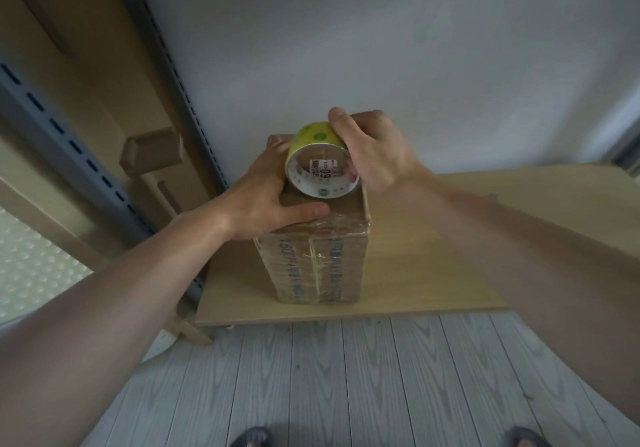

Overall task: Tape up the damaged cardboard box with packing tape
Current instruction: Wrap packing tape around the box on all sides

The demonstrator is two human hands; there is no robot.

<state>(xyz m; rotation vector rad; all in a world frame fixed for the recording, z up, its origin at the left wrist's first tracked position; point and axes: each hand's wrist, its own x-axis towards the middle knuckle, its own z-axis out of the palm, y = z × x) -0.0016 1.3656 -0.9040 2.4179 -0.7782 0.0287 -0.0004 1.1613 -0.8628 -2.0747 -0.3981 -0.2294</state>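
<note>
Clasping tape roll (314,135) over box (304,266): right grip (374,157).

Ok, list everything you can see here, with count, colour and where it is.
box: one, brown, partly taped, upright on the table
tape roll: one, yellow-green with dots, on top of the box
table: one, light wood, by the wall
cardboard pieces: several, brown, at left
rails: two, grey, slotted, at left
wall: white, behind
floor: grey planks, below
feet: two, dark sandals, bottom edge
left hand: presses on the box top
right hand: grips the tape roll
</note>
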